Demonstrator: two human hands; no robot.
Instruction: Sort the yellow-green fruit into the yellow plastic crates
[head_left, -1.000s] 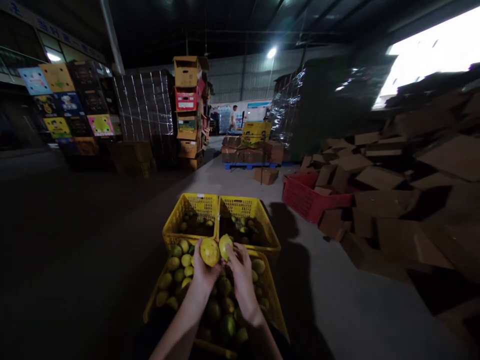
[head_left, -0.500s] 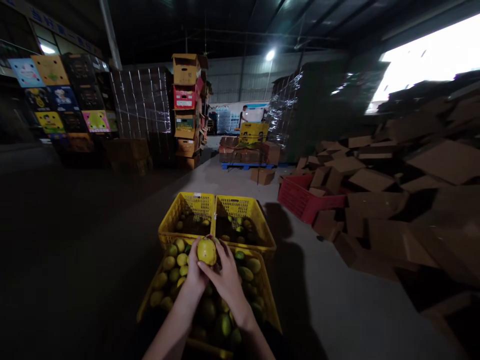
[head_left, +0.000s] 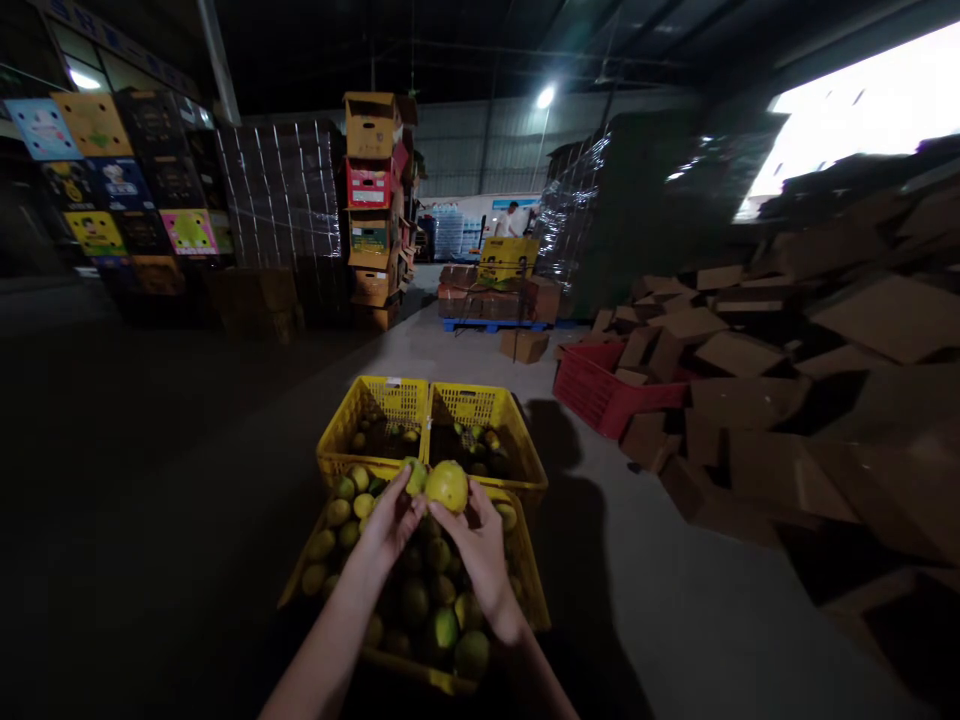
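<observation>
In my right hand (head_left: 478,540) is a round yellow fruit (head_left: 448,486) with a few small dark specks, gripped between thumb and fingers. Close beside it, a smaller yellow-green fruit (head_left: 415,476) is held in my left hand (head_left: 390,522). Both hands hover over a yellow plastic crate (head_left: 298,572), which is filled with green and yellow fruit (head_left: 415,602), some round and some longer. My forearms cover part of the pile.
Beyond the full crate stand a left yellow crate (head_left: 330,425) and a right yellow crate (head_left: 529,455), each with a few fruits. A red crate (head_left: 596,390) and heaped cardboard (head_left: 757,420) lie to the right. Stacked boxes (head_left: 369,190) rise behind; a person (head_left: 510,222) is far back.
My hands have moved apart. The yellow fruit went from between both hands to my right hand, shifting right, and a yellow-green fruit now shows in my left hand.
</observation>
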